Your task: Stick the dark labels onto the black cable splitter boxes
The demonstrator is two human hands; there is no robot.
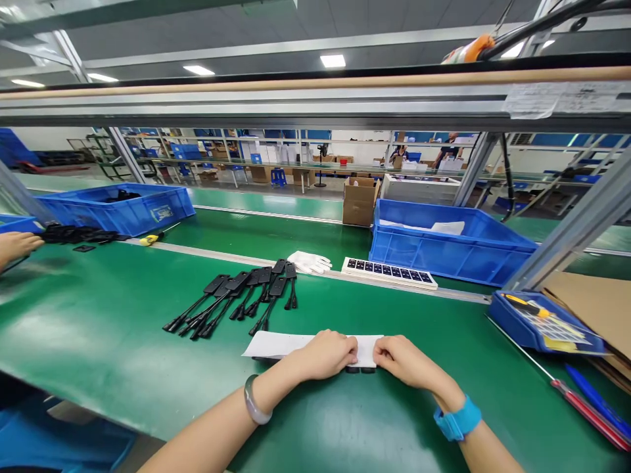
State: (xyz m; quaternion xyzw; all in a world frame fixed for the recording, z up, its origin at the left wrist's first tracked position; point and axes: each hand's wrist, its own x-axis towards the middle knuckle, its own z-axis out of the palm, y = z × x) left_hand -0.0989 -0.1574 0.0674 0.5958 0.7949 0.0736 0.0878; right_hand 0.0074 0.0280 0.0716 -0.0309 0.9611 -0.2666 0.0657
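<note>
A long white paper strip (283,343) lies across the green bench in front of me, with dark parts (360,370) showing from beneath its near edge. My left hand (329,353) has its fingers curled down onto the strip, right of its middle. At the strip's right end, my right hand (400,358) pinches the edge between thumb and fingers. Both hands hide part of the strip, and how the dark parts sit under it cannot be made out. Farther back to the left lies a pile of flat black units with short cables (236,289).
A white glove (309,262) and a white tray of black pieces (389,272) lie beyond my hands. Blue bins (444,246) stand behind. To the right are a small blue tray (517,325) and a red screwdriver (586,410). Another person's hand (18,246) shows at far left.
</note>
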